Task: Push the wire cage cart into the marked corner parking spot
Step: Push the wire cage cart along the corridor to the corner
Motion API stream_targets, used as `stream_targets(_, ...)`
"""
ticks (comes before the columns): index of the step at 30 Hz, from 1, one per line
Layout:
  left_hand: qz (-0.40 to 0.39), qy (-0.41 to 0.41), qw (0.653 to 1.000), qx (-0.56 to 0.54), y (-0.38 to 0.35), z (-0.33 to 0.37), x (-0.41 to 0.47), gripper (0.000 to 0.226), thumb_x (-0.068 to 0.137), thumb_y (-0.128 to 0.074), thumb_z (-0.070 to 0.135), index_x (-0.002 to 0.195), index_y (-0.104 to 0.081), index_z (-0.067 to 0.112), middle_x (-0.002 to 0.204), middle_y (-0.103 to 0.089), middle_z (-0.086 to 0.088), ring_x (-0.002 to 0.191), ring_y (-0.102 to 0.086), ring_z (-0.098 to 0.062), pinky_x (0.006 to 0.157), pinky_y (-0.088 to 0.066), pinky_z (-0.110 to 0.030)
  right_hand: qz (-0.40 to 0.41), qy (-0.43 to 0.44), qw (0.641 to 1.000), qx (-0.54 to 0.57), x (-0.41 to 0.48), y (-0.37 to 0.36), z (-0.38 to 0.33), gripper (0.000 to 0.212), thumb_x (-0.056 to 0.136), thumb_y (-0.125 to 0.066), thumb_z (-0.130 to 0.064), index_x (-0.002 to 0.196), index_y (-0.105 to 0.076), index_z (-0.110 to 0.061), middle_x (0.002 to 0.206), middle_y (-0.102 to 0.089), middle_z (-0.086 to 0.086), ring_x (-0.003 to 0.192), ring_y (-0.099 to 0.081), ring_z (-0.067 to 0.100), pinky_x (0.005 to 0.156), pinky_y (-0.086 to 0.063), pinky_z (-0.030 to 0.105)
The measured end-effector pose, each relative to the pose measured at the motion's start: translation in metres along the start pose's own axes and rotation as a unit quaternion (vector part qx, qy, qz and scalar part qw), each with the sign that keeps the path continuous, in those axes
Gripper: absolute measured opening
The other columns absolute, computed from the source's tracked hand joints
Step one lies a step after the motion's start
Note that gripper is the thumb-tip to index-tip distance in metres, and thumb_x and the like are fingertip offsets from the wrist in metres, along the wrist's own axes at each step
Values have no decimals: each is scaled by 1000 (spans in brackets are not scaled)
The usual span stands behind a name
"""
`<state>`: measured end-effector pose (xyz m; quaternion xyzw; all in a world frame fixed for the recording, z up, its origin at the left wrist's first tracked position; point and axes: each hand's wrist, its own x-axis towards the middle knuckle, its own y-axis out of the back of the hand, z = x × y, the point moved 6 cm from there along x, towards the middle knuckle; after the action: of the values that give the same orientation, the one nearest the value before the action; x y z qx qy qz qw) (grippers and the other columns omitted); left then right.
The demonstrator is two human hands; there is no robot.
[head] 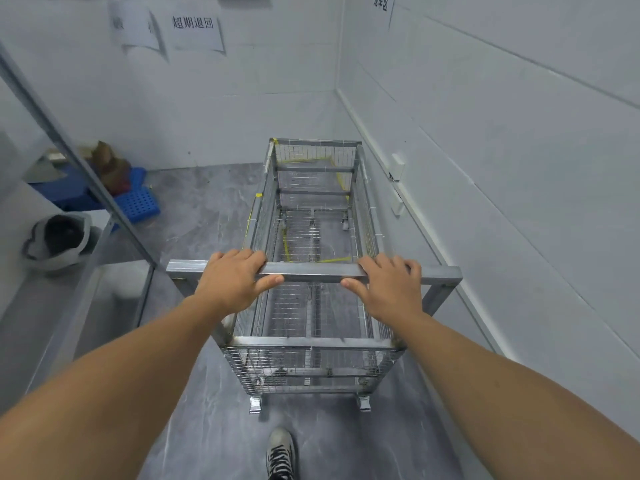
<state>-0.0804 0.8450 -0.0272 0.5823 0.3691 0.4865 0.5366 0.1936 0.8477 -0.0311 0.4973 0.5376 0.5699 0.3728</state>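
Fingers [242,259] of both hands — on cart handle [311,271]

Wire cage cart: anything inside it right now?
No cargo shows inside the wire cage cart. Through its mesh floor you see grey floor and yellow floor tape. Both hands, left hand and right hand, cover parts of the handle bar.

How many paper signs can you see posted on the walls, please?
3: one with clear black characters on the far wall, a blurrier sheet just left of it, and one on the right wall near the top edge. Others may lie outside the frame.
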Motion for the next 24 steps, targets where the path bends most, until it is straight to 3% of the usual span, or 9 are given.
stream_targets(11, -22, -6, 1000, -5, -23, -79, 160, 56, 80, -14, 79, 84, -42, 31, 80, -48, 10, 74, -42, -15, 72, -29, -36, -1, -25, 1000, 8, 170, -22, 6, 72, 79, -9, -80, 113, -53, -34, 108, -57, -8, 103, -48, 19, 95, -25, 42)
stream_targets(18, -21, -8, 1000, -7, -38, -118, 244, 52, 81, -15, 79, 83, -39, 32, 79, -47, 11, 74, -42, -15, 70, -28, -37, -9, -26, 1000, 2, 262, -40, 16, 60, 85, -19, -78, 111, -52, -35, 107, -56, -8, 102, -47, 19, 96, -25, 42)
stream_targets(24, -1, -7, 1000, 7, -46, -142, 296, 58, 81, -12, 81, 85, -42, 31, 80, -47, 11, 75, -41, -15, 70, -29, -36, 31, -6, 999, -10, 320, -53, 24, 55, 87, -27, -76, 105, -56, -33, 101, -58, -9, 95, -50, 19, 89, -28, 42)
